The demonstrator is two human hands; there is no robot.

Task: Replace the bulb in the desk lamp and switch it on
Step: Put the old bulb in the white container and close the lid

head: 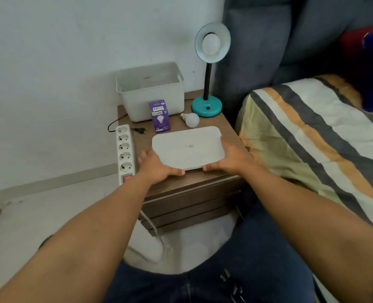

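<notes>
A teal desk lamp (207,103) stands at the back right of the wooden nightstand (181,182), its shade turned toward me with a white bulb (211,44) in the socket. A loose white bulb (191,119) lies on the nightstand in front of the lamp base. Beside it stands a purple bulb box (160,115). My left hand (157,165) and my right hand (233,156) grip the two near corners of a flat white lid (187,147), held just above the nightstand's front.
An open white storage bin (150,92) sits at the back of the nightstand. A white power strip (125,153) runs along the left edge, with the lamp's unplugged black plug (140,130) lying beside it. A striped bed (312,136) is at the right.
</notes>
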